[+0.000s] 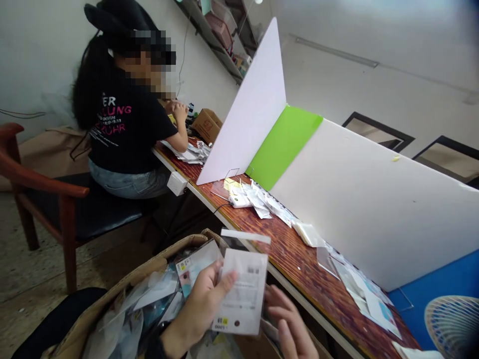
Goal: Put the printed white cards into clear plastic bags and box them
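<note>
My left hand (200, 299) is closed on a white card in a clear plastic sleeve (247, 284), with the thumb across its face. The card has small print, a yellow label and a dark round hole near its lower edge, and the clear flap sticks out at the top. Just right of it, my right hand (290, 324) is apart from the card, its fingers spread and nothing visible in them. Behind my left hand lies another sleeved card (194, 264) with a yellow label; whether my fingers touch it is hidden. Below both hands is a cardboard box (123, 281) full of sleeved packets (149, 304).
A long wooden table (284, 254) runs diagonally, with plastic sleeves (262, 199) and papers (366, 294) along its back. White partition boards (247, 104) stand on it. At far left a co-worker (123, 109) sits on a wooden chair (67, 199). A fan (452, 324) is lower right.
</note>
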